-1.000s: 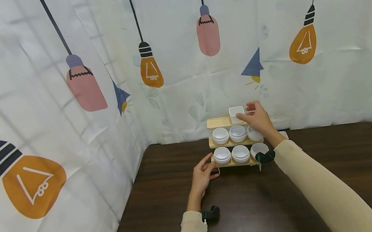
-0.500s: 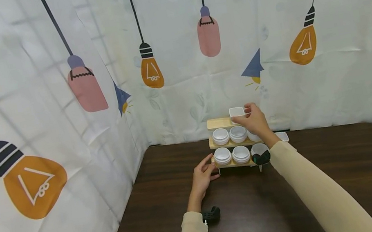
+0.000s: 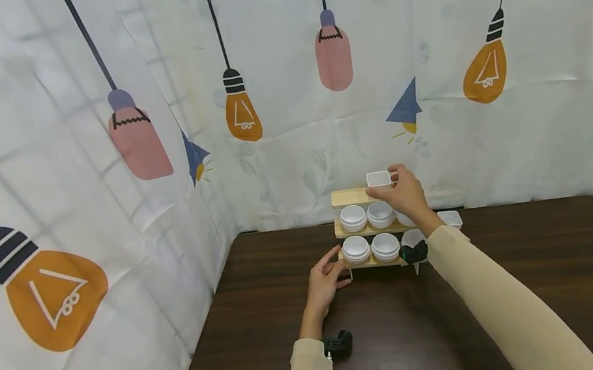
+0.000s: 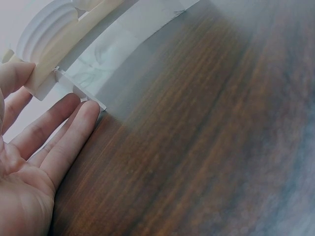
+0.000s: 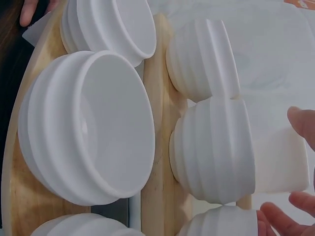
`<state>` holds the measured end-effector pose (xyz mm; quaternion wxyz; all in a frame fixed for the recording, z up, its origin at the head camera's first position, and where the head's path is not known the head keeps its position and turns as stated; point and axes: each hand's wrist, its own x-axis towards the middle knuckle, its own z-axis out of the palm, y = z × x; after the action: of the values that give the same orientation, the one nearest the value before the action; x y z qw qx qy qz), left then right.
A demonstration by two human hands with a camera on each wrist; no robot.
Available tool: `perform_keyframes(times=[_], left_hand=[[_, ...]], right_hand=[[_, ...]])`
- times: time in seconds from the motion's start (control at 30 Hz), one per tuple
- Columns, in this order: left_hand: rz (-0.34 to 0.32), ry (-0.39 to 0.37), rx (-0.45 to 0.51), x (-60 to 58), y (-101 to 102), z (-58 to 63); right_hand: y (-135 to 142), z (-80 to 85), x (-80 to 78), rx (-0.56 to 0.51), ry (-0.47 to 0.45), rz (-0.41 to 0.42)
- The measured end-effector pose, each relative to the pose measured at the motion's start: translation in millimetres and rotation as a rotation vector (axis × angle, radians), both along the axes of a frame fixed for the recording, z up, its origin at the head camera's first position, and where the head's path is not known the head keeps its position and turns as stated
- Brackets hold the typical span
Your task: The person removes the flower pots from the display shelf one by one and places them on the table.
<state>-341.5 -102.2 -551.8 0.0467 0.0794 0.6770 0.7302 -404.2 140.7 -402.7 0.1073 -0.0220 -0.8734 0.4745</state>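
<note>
square cup settled on the top shelf, rack steadied from the left

shifted a touch inward along the top shelf since a second ago: small square white plastic cup, now sitting level on the plank rather than tipped at its edge, with right hand drawn slightly closer to the three-tier light wooden rack.

held that way for control: thumb and fingertips pinched round the cup's near rim and wall, as seen pale and square beyond the ribbed bowls from the right wrist. looks like a grip kept to square the cup up on the plank, though a release in progress cannot be ruled out.

left hand laid flat and relaxed at the left foot of the rack, fingers straight along the dark brown wooden table, tips touching the white leg, thumb against the end of the lowest shelf. probably there to stop the light rack sliding.

round white ribbed bowls lined up on the middle and lowest shelves, below the cup. second square white cup on the table just right of the rack, behind the right forearm.

cup above and right of the left hand, well apart from it; directly under the right fingertips, on the top shelf toward the rack's right end.
</note>
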Motion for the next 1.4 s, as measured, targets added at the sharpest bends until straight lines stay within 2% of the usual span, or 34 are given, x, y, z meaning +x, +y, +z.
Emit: perform_keyframes(times=[0.53, 1.4], left_hand=[[0.006, -0.019, 0.006, -0.2, 1.0, -1.0], [0.001, 0.01, 0.004, 1.0, 0.9, 1.0]], right_hand=[[-2.4, 0.1, -0.3, 0.035, 0.024, -0.034], [-5.2, -3.2, -1.5, 0.023, 0.04, -0.054]])
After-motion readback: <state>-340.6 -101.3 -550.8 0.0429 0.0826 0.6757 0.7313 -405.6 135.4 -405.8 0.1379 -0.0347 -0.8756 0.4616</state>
